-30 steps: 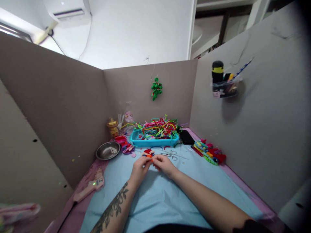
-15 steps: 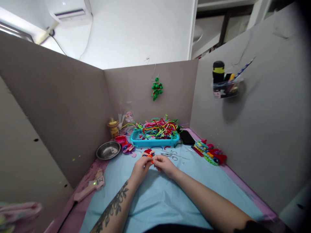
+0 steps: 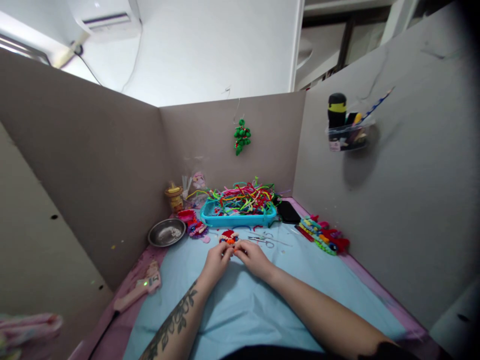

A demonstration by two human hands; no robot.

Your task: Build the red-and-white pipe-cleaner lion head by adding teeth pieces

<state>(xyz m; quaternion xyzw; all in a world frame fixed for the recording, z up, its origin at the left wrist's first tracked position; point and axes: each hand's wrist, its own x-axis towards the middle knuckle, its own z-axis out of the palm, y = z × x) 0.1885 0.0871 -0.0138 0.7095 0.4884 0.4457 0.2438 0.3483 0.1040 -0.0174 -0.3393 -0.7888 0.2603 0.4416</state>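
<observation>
Pipe-cleaner figure (image 3: 228, 238), red and orange, sits mid-table, near the teal tray (image 3: 237, 219). Left hand (image 3: 216, 260) and right hand (image 3: 252, 256) pinch it together. Step: shaping. Next move likely requires fine fingertip twisting.

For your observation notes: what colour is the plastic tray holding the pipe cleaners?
Turquoise blue plastic tray, clearest in the head view.

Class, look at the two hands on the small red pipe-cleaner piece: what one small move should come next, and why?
Probably one more small twist. Both the left hand and right hand pinch the small red pipe-cleaner piece at their fingertips above the blue sheet; the scissors lie untouched beside them, so shaping looks unfinished.
</observation>
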